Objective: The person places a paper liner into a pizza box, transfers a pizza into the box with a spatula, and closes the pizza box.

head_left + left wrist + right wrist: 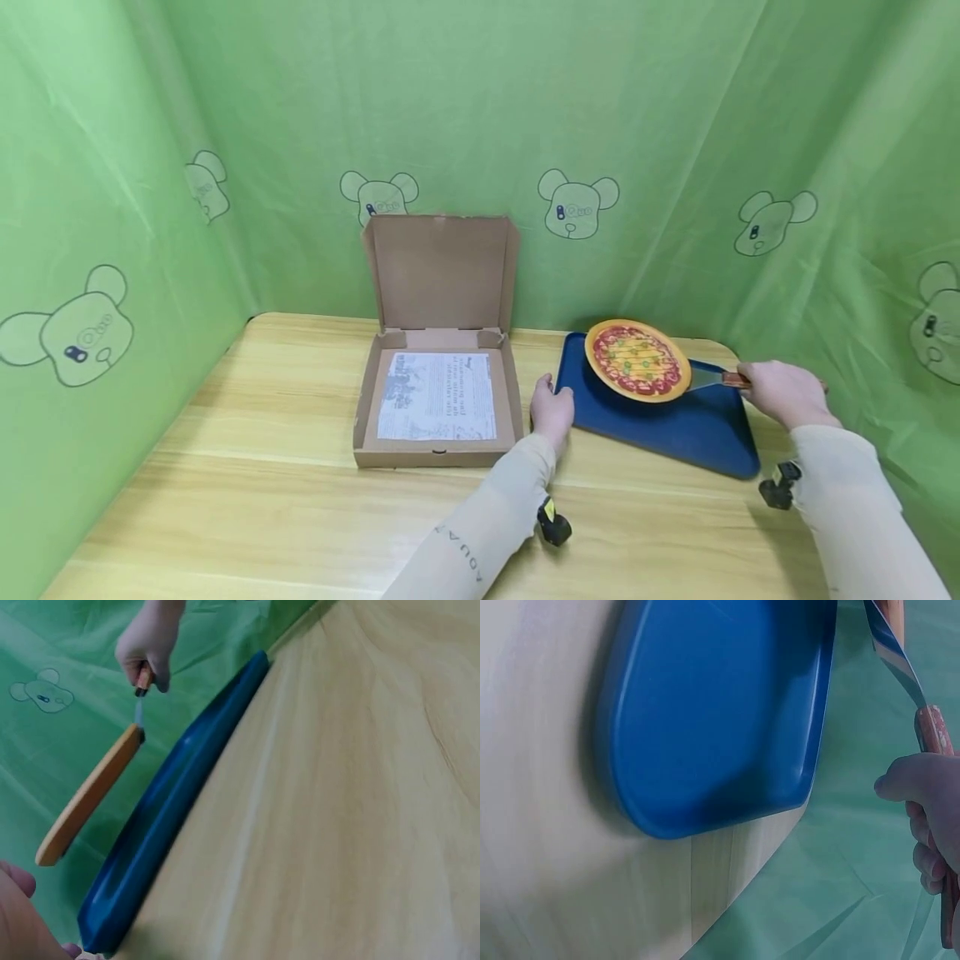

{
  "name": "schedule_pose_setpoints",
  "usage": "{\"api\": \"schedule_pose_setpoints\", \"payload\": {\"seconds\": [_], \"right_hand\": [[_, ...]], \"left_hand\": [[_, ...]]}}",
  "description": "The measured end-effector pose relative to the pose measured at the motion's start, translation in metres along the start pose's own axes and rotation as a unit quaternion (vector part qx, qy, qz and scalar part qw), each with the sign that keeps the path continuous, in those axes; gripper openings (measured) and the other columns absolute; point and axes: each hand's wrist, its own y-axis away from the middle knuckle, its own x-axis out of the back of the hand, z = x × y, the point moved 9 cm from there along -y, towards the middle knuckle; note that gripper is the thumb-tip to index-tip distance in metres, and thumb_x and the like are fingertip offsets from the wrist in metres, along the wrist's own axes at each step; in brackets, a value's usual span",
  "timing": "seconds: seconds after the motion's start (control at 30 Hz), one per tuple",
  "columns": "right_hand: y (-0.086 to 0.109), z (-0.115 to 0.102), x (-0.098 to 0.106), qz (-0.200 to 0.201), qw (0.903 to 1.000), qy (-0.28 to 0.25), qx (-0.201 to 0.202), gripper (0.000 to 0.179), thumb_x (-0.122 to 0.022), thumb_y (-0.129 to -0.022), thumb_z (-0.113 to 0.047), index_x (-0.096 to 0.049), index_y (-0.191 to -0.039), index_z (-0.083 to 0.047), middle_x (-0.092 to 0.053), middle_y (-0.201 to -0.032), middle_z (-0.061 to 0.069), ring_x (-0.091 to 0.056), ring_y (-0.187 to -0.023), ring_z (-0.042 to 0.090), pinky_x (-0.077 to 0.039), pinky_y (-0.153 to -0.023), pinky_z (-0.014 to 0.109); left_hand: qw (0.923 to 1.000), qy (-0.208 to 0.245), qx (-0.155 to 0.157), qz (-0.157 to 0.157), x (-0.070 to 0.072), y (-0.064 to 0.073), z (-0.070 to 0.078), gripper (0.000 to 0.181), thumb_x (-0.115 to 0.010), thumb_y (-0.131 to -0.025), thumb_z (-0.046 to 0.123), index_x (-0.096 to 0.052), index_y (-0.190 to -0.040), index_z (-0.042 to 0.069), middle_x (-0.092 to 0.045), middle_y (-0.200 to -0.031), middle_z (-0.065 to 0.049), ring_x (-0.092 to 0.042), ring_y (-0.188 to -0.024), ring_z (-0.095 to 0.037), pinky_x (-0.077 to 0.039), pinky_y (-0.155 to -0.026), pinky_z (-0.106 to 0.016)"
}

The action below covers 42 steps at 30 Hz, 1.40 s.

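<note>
My right hand [787, 393] grips the wooden handle [931, 731] of a pizza server [708, 377], whose metal blade reaches under a round toy pizza [637, 360]. In the left wrist view the pizza [94, 795] is raised and tilted above a blue tray [180, 787], apart from it. At the tray's left end in the head view, my left hand [552, 414] holds the rim of the blue tray [712, 425]; its fingertips are partly hidden.
An open cardboard pizza box [437, 454] stands left of the tray with its lid [442, 271] upright. Printed paper [437, 396] lines its bottom. Green curtains [480, 100] surround the wooden table [300, 500] at the back and sides.
</note>
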Motion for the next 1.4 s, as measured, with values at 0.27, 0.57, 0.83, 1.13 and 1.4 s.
{"api": "schedule_pose_setpoints", "payload": {"seconds": [0.27,0.57,0.83,1.13,1.4], "right_hand": [[0.005,0.009,0.000,0.003,0.9995,-0.019,-0.023,0.019,-0.059,-0.091,-0.020,-0.055,-0.073,-0.018,-0.062,-0.071,0.005,-0.052,-0.059,0.021,-0.037,-0.044,0.039],[0.018,0.020,0.004,-0.005,0.9985,-0.030,-0.045,0.016,-0.058,-0.091,-0.023,-0.058,-0.075,-0.019,-0.063,-0.073,0.006,-0.056,-0.061,0.024,-0.038,-0.043,0.041],[0.027,0.028,0.010,-0.006,0.9983,-0.026,-0.052,0.018,-0.058,-0.091,-0.024,-0.057,-0.073,-0.020,-0.062,-0.070,0.003,-0.055,-0.060,0.023,-0.037,-0.043,0.042],[0.030,0.023,0.015,-0.005,0.9985,-0.023,-0.049,0.021,-0.059,-0.090,-0.023,-0.054,-0.070,-0.022,-0.059,-0.066,-0.002,-0.051,-0.058,0.020,-0.036,-0.042,0.039],[0.033,0.012,0.021,-0.007,0.9985,-0.023,-0.049,0.020,-0.061,-0.088,-0.020,-0.054,-0.070,-0.020,-0.057,-0.066,0.000,-0.049,-0.058,0.020,-0.034,-0.044,0.039]], "left_hand": [[0.9974,0.065,-0.010,-0.029,0.004,0.006,0.016,0.051,-0.053,-0.093,0.014,-0.044,-0.143,0.004,-0.048,-0.145,-0.020,-0.047,-0.134,-0.034,-0.039,-0.114,-0.044],[0.9901,0.116,-0.055,-0.056,0.017,0.020,0.050,0.040,-0.053,-0.097,0.019,-0.052,-0.135,0.007,-0.059,-0.134,-0.014,-0.054,-0.127,-0.028,-0.043,-0.111,-0.043],[0.9847,0.124,-0.089,-0.084,0.033,0.031,0.071,0.032,-0.053,-0.098,0.022,-0.058,-0.126,0.006,-0.064,-0.126,-0.010,-0.057,-0.122,-0.024,-0.045,-0.109,-0.041],[0.9801,0.127,-0.113,-0.103,0.076,0.031,0.086,0.028,-0.051,-0.098,0.021,-0.063,-0.121,0.010,-0.067,-0.122,-0.009,-0.059,-0.106,-0.016,-0.049,-0.089,-0.033],[0.9802,0.124,-0.119,-0.098,0.121,0.021,0.091,0.031,-0.049,-0.099,0.018,-0.060,-0.125,0.006,-0.068,-0.122,-0.011,-0.063,-0.104,-0.017,-0.050,-0.084,-0.028]]}}
